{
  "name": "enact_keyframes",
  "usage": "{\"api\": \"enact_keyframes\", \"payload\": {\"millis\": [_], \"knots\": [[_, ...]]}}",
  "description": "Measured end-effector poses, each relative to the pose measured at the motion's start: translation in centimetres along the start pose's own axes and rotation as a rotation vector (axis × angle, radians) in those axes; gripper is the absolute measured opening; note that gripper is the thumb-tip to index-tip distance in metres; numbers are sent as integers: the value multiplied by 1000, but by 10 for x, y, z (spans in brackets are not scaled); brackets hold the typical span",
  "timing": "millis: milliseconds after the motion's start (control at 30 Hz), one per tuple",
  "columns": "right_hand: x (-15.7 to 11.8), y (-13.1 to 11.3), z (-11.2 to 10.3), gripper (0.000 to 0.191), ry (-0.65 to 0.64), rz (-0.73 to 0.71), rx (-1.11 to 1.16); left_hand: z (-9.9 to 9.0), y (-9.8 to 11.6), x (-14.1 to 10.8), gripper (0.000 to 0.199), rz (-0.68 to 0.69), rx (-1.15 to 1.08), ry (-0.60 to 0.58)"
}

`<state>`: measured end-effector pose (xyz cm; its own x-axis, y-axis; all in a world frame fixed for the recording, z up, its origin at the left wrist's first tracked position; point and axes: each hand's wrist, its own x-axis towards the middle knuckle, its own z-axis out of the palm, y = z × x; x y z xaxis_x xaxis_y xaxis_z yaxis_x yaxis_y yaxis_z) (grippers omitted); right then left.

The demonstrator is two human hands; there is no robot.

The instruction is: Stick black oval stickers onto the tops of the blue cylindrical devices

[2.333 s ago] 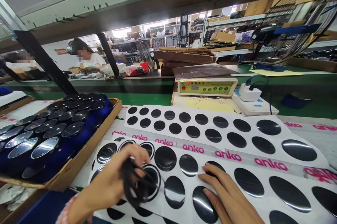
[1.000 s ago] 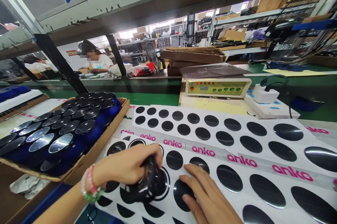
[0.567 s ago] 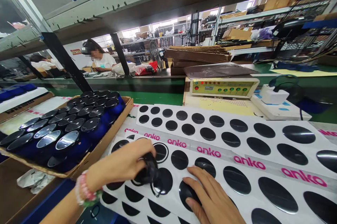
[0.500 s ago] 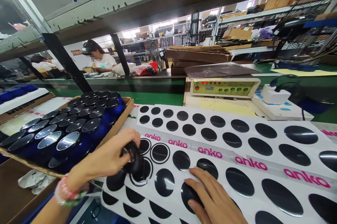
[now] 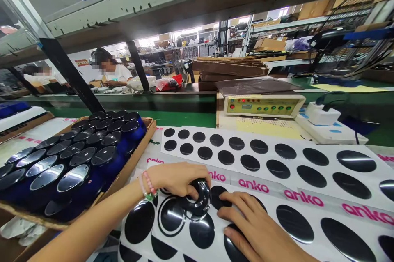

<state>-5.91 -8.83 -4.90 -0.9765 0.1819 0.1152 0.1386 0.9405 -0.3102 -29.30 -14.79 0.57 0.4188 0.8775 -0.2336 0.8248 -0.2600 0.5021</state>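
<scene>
My left hand [image 5: 180, 176] is closed on a glossy black ring [image 5: 201, 199], thumb inside its opening. The ring is over a white sheet bearing rows of black discs [image 5: 202, 231]. White-edged black rings surround some discs, including one ring [image 5: 171, 216] just below my left hand. My right hand [image 5: 250, 221] lies on the same sheet, fingers spread, touching it among the discs and holding nothing. Part of a disc is hidden under that hand. Another white sheet of black discs [image 5: 226, 157] lies behind, past a strip with pink "anko" lettering [image 5: 254, 185].
At left stands a cardboard tray [image 5: 144, 147] packed with blue containers with shiny black tops [image 5: 106, 155]. Behind the sheets are a control box [image 5: 264, 106] and a white power strip [image 5: 332, 128]. A shelf [image 5: 123, 15] crosses overhead. A person [image 5: 115, 74] sits across the bench.
My left hand has moved right with the black ring, away from the left edge of the sheet. My right hand stays on the sheet, and the whole view has shifted slightly.
</scene>
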Motion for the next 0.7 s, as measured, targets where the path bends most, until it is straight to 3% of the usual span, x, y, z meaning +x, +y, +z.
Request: {"api": "enact_keyframes", "payload": {"millis": [200, 367, 500, 567, 700], "knots": [[-1, -4, 1, 25, 12, 36, 17, 2, -8, -1, 36, -11, 21, -28], [-2, -6, 2, 24, 65, 29, 24, 7, -11, -4, 26, -26, 3, 69], [-4, -4, 6, 23, 102, 12, 28, 8, -5, -22, 22, 9, -58, 265], [-6, -3, 8, 24, 107, 9, 26, 7, -2, -42, 16, 17, -111, 409], [-4, -4, 5, 25, 114, 0, -4, 7, 4, -91, 22, -20, -241, 723]]}}
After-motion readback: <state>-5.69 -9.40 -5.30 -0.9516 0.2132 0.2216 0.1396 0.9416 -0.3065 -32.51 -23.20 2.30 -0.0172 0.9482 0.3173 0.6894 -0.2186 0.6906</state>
